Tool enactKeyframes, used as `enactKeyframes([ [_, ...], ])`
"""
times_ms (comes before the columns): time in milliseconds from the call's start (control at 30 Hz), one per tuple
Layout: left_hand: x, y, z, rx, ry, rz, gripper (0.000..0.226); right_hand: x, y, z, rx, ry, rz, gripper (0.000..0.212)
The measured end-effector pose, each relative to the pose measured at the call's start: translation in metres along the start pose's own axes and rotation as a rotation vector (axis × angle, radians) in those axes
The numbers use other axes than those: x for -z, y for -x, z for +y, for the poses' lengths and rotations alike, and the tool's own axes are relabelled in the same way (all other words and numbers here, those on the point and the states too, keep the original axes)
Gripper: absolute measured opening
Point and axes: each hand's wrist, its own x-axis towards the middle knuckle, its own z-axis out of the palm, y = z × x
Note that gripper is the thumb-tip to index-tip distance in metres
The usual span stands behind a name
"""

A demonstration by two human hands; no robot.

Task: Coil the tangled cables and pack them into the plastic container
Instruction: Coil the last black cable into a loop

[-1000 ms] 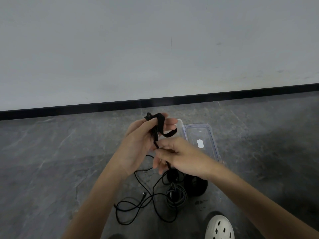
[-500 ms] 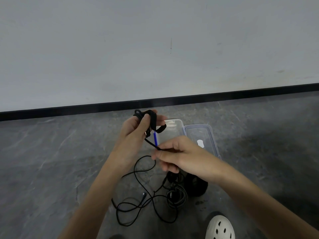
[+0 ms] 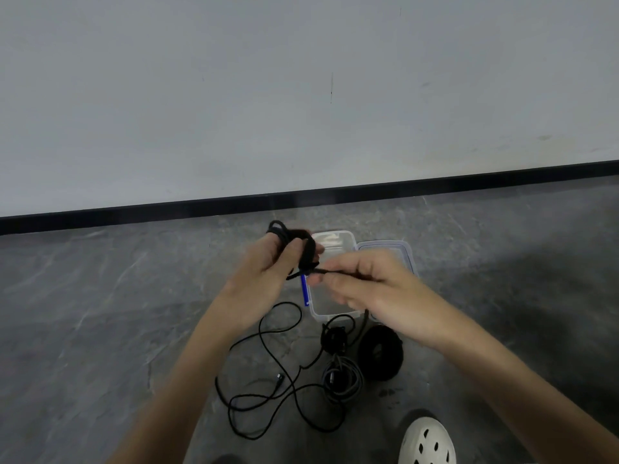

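Observation:
My left hand holds a small coil of black cable wound around its fingers, above the floor. My right hand pinches the free strand of that cable and holds it taut to the right of the coil. Behind both hands the clear plastic container stands open on the floor, with a blue clip on its left side. Loose tangled black cable lies on the floor below the hands.
The container's lid lies flat to the container's right. A grey coiled cable, a small black bundle and a black roll sit on the grey floor. A white shoe is at the bottom. The wall rises behind.
My right hand has risen and moved right, pulling the strand taut and level beside the coil. My left hand shifted slightly left with the coil.

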Motion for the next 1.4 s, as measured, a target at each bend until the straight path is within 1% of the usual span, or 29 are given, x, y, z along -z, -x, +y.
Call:
enactKeyframes([
  [33,-0.002,0.0,0.001,0.03,-0.08,-0.023,0.024,0.001,0.0,0.0,0.016,0.024,0.025,0.019],
  [100,-0.007,-0.001,0.001,0.093,-0.254,-0.07,0.025,0.004,0.0,0.002,0.063,0.099,0.067,0.017],
  [133,-0.008,0.0,0.001,0.116,-0.295,-0.094,0.027,0.006,0.0,0.003,0.087,0.13,0.088,0.016],
  [167,-0.01,0.001,0.003,0.131,-0.287,-0.118,0.031,0.008,0.0,0.003,0.111,0.144,0.104,0.016],
  [300,-0.013,0.007,0.008,0.154,-0.017,-0.32,0.055,0.014,-0.003,0.004,0.197,0.156,0.154,0.024],
  [433,-0.017,0.009,0.008,0.14,0.046,-0.491,0.048,0.022,-0.008,0.008,0.236,0.123,0.226,0.021],
  [533,-0.019,0.01,0.009,0.153,0.137,-0.557,0.047,0.027,-0.012,0.01,0.242,0.087,0.256,0.027],
  [600,-0.02,0.01,0.01,0.138,0.196,-0.578,0.047,0.03,-0.015,0.011,0.239,0.068,0.275,0.027],
  [733,-0.021,0.011,0.012,0.107,0.227,-0.606,0.043,0.032,-0.017,0.016,0.207,0.036,0.217,0.012],
  [900,-0.02,0.012,0.017,0.052,0.364,-0.632,0.036,0.033,-0.022,0.02,0.165,0.058,0.189,0.016],
  [1000,-0.02,0.012,0.019,0.008,0.45,-0.61,0.034,0.03,-0.023,0.023,0.093,0.03,0.166,0.027],
  [1067,-0.02,0.012,0.019,-0.019,0.471,-0.594,0.035,0.025,-0.023,0.026,0.051,-0.005,0.069,0.042],
  [1133,-0.02,0.012,0.019,-0.042,0.483,-0.587,0.036,0.017,-0.023,0.028,-0.008,-0.063,-0.011,0.05],
  [1200,-0.019,0.011,0.019,-0.055,0.494,-0.571,0.037,0.012,-0.025,0.029,-0.073,-0.086,-0.002,0.048],
  [1300,-0.017,0.01,0.019,-0.053,0.531,-0.516,0.038,0.007,-0.026,0.027,-0.153,-0.07,0.006,0.032],
  [1400,-0.017,0.01,0.021,-0.047,0.568,-0.441,0.04,0.002,-0.023,0.021,-0.139,-0.035,0.0,0.034],
])
